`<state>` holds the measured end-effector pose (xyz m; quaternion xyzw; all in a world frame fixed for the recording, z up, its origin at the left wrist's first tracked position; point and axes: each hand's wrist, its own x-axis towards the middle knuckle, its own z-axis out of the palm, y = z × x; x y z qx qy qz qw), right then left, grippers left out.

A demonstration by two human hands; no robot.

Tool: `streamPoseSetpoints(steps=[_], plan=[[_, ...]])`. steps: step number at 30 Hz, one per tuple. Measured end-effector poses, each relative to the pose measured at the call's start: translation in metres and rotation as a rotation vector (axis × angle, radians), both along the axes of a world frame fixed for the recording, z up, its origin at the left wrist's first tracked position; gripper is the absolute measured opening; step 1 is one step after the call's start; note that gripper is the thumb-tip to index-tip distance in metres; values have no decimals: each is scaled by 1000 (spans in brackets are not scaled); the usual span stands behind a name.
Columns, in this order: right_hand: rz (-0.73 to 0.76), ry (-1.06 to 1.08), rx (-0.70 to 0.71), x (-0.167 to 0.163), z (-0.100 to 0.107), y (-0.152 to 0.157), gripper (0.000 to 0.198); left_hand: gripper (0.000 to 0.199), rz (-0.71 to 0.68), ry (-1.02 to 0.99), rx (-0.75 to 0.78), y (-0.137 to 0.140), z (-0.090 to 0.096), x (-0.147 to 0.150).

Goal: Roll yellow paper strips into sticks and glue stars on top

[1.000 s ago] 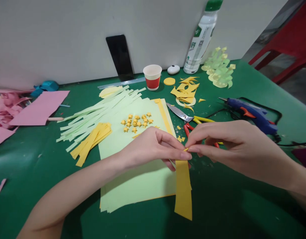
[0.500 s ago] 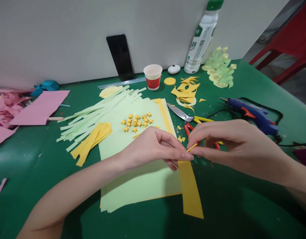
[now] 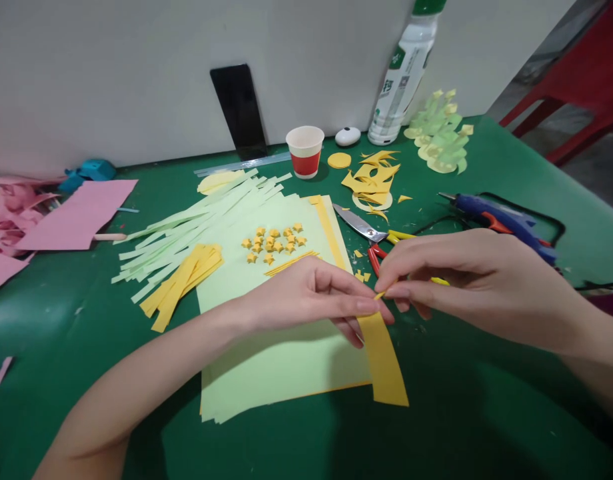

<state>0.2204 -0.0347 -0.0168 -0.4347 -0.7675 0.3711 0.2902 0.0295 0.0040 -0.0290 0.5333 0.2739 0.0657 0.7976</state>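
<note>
A yellow paper strip (image 3: 385, 363) hangs down from between the fingers of my left hand (image 3: 311, 293), pinched under the thumb. Its rolled upper end sticks out to the right, where the thumb and forefinger of my right hand (image 3: 446, 287) close on it. Beneath the left hand lies a stack of pale green paper sheets (image 3: 281, 373). Several small yellow paper stars (image 3: 274, 243) rest on the stack, beside thin rolled yellow sticks (image 3: 289, 264). Behind my right hand, scissors (image 3: 361, 223) with red and yellow handles are partly hidden.
Left of the stack are yellow strips (image 3: 184, 283) and light green strips (image 3: 206, 223); pink paper (image 3: 79, 217) lies beyond. A paper cup (image 3: 305, 153), phone (image 3: 241, 113), bottle (image 3: 404, 80) and yellow scraps (image 3: 374, 177) stand or lie toward the wall. A blue glue gun (image 3: 501, 220) with its cord is at right.
The strip's lower end has risen slightly. My right fingers have turned and closed over the rolled end, which shows less. The left hand has shifted only a little.
</note>
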Motion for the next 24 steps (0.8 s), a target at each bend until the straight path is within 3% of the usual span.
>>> streamPoseSetpoints(steps=[4,8,16,20,24], plan=[[-11,-46,68,-1,-2,-1,14,3,86,16,-11,1,-4,1],[-50,-108,69,-5,-4,-3,20,9,170,3,-6,0,-6,3],[-63,-110,71,-10,-3,-4,17,14,202,73,29,-2,-7,5],[-68,-33,52,-6,-4,-2,16,9,163,46,25,-1,-8,4],[9,91,-103,0,-6,2,11,6,71,-18,-47,1,-7,3]])
